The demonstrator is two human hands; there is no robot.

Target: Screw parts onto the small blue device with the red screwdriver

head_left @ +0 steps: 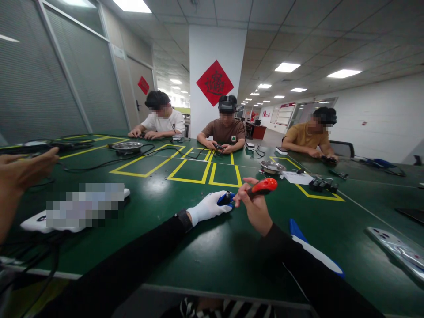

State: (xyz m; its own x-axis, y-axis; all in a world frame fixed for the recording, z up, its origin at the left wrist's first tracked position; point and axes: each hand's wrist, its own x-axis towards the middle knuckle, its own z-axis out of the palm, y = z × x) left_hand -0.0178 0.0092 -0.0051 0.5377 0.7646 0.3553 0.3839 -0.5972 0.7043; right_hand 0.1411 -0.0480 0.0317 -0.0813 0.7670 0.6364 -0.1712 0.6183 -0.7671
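Observation:
My left hand [212, 206], in a white glove with blue fingertips, is closed round a small dark part [227, 198] above the green table [159, 251]. My bare right hand [254, 207] is wrapped round a screwdriver with a red and black handle [265, 186]. Its handle points up to the right, and its tip end is toward the dark part; whether they touch is too small to tell. On the table to the right, partly behind my right sleeve, lies a loose white and blue glove [318, 254].
A white device [76, 212] and cables lie at the left, near another person's hand [26, 170]. Metal bowls [128, 146] [272, 167], black parts [324, 183] and a paper [297, 177] are farther back. A phone [399, 249] lies right. Three people sit across the table.

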